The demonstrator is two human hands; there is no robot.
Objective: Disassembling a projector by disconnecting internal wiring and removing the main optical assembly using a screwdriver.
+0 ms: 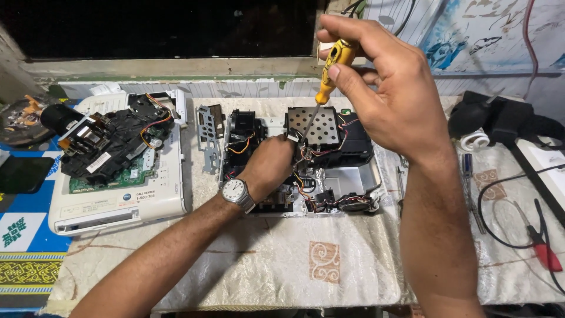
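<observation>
In the head view my right hand [391, 88], in the upper middle of the frame, is closed around a yellow screwdriver [329, 73]. Its shaft goes down to the perforated plate [321, 125] of the open chassis [306, 159] in the centre of the table [294, 259]. My left hand [268, 165], with a wristwatch [236, 191], rests curled inside the chassis on the wires [306, 156]; I cannot tell if it holds something.

I think the tip can slip off the screw, because the shaft is tilted, and then hit the wires or my left fingers. A loose screw can fall among the parts.

At the left, a white case [118, 203] carries a green board [118, 176] and a black module [109, 141] with a small white rectangular label. A long white label with dark print lies on its lower part.
</observation>
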